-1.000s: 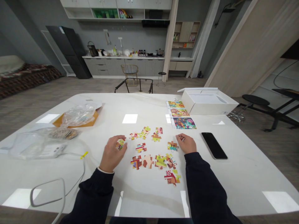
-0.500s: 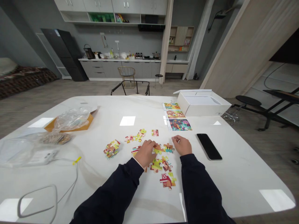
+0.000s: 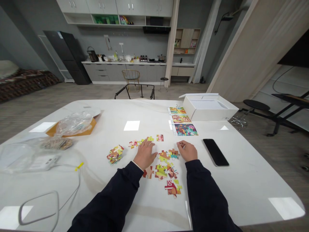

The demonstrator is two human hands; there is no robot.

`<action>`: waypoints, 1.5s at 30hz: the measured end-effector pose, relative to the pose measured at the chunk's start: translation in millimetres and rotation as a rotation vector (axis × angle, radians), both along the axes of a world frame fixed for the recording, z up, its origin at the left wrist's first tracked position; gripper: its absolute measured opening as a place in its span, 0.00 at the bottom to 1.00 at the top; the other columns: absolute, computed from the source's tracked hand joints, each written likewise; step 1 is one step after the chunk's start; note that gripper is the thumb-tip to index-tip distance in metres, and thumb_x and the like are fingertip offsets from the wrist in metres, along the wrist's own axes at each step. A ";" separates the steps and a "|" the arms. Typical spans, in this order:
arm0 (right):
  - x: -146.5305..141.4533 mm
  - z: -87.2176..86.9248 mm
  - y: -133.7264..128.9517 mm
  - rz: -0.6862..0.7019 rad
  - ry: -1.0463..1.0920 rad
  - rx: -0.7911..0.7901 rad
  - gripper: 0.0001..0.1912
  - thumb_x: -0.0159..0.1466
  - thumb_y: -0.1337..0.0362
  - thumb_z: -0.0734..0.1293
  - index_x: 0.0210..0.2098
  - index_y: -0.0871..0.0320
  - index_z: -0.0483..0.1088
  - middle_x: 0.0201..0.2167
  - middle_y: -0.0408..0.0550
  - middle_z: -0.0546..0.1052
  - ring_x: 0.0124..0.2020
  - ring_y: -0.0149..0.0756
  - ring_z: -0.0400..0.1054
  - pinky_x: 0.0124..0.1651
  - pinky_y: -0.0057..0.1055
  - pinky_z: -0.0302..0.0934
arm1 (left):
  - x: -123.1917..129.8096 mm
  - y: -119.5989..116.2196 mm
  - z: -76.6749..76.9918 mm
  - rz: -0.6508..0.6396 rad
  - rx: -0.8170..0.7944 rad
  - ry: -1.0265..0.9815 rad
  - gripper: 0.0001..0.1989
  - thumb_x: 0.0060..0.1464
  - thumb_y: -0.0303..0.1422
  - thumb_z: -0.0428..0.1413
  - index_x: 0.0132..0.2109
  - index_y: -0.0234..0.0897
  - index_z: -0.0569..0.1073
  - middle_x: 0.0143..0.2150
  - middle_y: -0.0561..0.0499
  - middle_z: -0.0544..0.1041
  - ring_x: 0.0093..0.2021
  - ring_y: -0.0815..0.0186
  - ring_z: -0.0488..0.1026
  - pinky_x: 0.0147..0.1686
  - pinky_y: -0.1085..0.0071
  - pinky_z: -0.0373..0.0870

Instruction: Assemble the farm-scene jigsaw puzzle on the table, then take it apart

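Note:
My left hand (image 3: 145,154) is open, its fingers stretched forward to a row of jigsaw pieces (image 3: 133,144) and partly covering the yellow-green ones. Beside its thumb lies an orange and yellow-green piece (image 3: 164,156). My right hand (image 3: 188,151) rests on the table with fingers curled and tips together; whether anything is between them is hidden. Just left of it is a brown and blue piece (image 3: 174,154). Nearer me are joined green and brown pieces (image 3: 161,171) and red barn pieces (image 3: 172,187). A single pink piece (image 3: 159,138) lies ahead, and a heap of pieces (image 3: 115,154) to the left.
Picture sheets (image 3: 185,129) lie before a white box (image 3: 212,112) at the back right. A black phone (image 3: 215,152) is right of my right hand. Plastic packaging (image 3: 74,124), bagged pieces (image 3: 55,143) and a grey cable (image 3: 58,206) occupy the left of the white table (image 3: 108,112).
My left hand has moved left and forward off the middle pieces, and its fingers have spread from a pinch. More middle pieces now show. My right hand has stayed nearly still.

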State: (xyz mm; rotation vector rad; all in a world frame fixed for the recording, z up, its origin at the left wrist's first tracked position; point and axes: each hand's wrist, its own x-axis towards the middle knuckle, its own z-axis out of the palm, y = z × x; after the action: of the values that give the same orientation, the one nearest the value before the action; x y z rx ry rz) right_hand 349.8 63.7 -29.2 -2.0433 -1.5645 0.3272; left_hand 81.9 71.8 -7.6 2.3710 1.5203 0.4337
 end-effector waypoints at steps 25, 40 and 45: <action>3.9 -5.8 1.4 -0.029 0.020 0.030 0.15 0.64 0.51 0.63 0.32 0.52 0.77 0.25 0.43 0.78 0.29 0.37 0.70 0.32 0.30 0.52 | -10.4 1.2 36.9 -0.118 0.318 -0.381 0.13 0.57 0.25 0.59 0.49 0.40 0.71 0.48 0.46 0.76 0.51 0.57 0.74 0.54 0.59 0.72; 3.2 -5.5 1.8 -0.029 -0.012 0.011 0.16 0.64 0.51 0.63 0.32 0.53 0.77 0.26 0.44 0.78 0.29 0.38 0.70 0.32 0.30 0.52 | -134.6 -24.5 43.1 0.255 0.325 -0.232 0.11 0.62 0.35 0.53 0.50 0.40 0.73 0.49 0.46 0.79 0.52 0.57 0.76 0.57 0.57 0.71; 3.8 -5.0 2.2 -0.039 -0.013 0.008 0.15 0.64 0.51 0.64 0.33 0.53 0.77 0.26 0.43 0.78 0.29 0.38 0.70 0.32 0.30 0.52 | -59.0 -6.6 32.2 0.076 0.090 -0.120 0.18 0.62 0.34 0.56 0.57 0.36 0.72 0.60 0.41 0.76 0.64 0.54 0.70 0.66 0.56 0.65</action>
State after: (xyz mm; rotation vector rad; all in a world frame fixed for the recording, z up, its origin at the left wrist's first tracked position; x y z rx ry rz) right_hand 353.6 66.0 -34.2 -2.0716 -1.5290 0.2928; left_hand 22.9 65.2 24.7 2.3137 1.5704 0.6628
